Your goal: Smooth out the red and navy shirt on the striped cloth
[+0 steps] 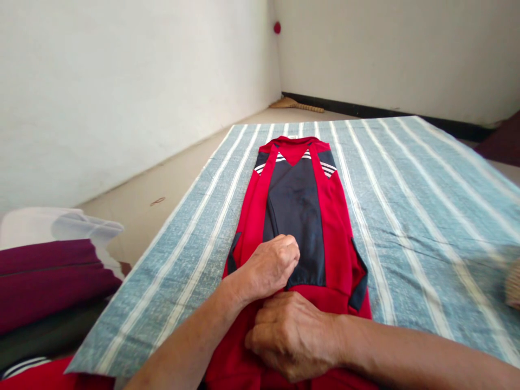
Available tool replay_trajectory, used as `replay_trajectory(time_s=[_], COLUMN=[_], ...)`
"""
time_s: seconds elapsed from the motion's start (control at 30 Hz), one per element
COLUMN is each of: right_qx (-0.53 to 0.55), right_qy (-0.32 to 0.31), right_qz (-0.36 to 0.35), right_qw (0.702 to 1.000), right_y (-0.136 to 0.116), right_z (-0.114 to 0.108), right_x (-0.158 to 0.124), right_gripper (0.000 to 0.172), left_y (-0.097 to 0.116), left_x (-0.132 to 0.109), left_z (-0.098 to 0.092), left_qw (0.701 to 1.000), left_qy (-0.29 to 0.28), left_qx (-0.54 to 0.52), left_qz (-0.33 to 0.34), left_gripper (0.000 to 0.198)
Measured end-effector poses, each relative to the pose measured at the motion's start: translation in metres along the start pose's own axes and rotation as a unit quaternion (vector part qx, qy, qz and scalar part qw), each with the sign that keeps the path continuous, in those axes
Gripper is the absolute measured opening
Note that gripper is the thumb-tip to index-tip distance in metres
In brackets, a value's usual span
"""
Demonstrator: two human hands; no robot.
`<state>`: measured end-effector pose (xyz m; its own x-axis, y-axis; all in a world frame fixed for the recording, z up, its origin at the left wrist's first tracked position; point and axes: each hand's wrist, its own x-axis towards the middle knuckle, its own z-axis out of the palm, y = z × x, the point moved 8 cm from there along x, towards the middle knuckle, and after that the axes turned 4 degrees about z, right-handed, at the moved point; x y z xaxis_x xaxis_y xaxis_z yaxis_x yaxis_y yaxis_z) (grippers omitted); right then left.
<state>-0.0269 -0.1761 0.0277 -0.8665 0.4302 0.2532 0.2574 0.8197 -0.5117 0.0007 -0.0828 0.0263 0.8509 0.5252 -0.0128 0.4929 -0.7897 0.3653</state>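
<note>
A red and black jacket (337, 227) with white stripes at the shoulders lies stretched out, its collar at the far end. My left hand (274, 266) is closed on it, fingers curled at the lower part of the dark middle panel. Just below, my right hand (294, 336) is closed in a fist against the red lower part, knuckles up. Both hands hide the bit of cloth in their fingers. Dark-edged pocket flaps stick out a little on either side of the jacket. Its bottom end runs under my forearms and out of view.
Under the jacket is a blue-grey cloth (406, 216) with white stripes. At left is a stack of folded clothes (52, 281), maroon, dark and white. A broom (296, 104) lies in the far corner by white walls. A woven object (513, 284) shows at the right edge.
</note>
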Motion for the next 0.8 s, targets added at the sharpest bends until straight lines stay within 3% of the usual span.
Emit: replay_trajectory(time_s=[0.2, 0.53, 0.8], right_qx=[0.016, 0.015, 0.013], right_qy=[0.017, 0.039, 0.031], right_qz=[0.004, 0.005, 0.006], right_qw=[1.000, 0.999, 0.999], right_y=[0.002, 0.002, 0.001], right_z=[0.000, -0.001, -0.001], right_x=[0.001, -0.002, -0.001], right_gripper=[0.010, 0.008, 0.008], left_y=[0.000, -0.013, -0.009], left_x=[0.004, 0.003, 0.006], left_z=[0.003, 0.003, 0.000], left_qw=[0.999, 0.997, 0.998], left_qy=[-0.030, 0.015, 0.013], left_qx=[0.028, -0.038, -0.003], left_qz=[-0.031, -0.058, -0.064], left_gripper=[0.014, 0.014, 0.014])
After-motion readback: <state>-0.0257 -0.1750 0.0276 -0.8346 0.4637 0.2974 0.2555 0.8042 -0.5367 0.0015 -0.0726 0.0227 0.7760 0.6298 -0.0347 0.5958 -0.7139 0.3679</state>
